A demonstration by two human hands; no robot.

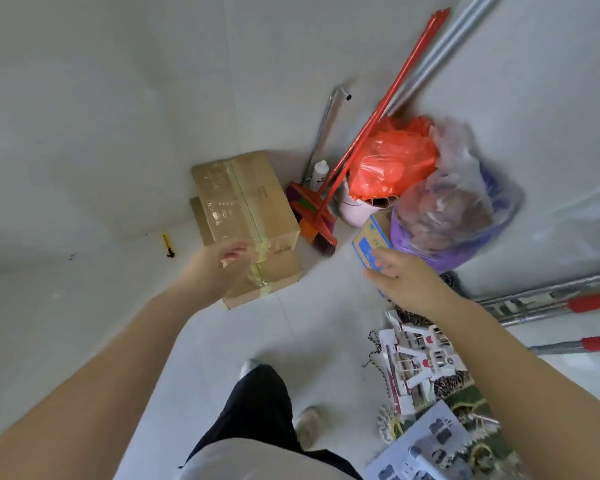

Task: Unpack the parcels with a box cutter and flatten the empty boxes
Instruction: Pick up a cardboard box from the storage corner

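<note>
Both of your hands reach out over the floor toward the stacked parcels.

Your left hand (222, 261), fingers relaxed and holding nothing, hovers at the near end of the taped cardboard box (243, 199). Your right hand (406, 275), fingers extended, touches the blue-printed box (369, 245). The yellow box cutter (168, 244) lies on the floor, left of the boxes.

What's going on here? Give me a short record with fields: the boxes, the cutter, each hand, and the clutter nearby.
boxes: taped cardboard box stacked on a second box, both sealed, in the corner
cutter: yellow box cutter on the floor left of the boxes, untouched
left hand: left hand reaching toward the top box, fingers relaxed, holding nothing
right hand: right hand extended near a blue-printed carton; contact unclear
clutter: red broom, orange bag, clear bag
</note>
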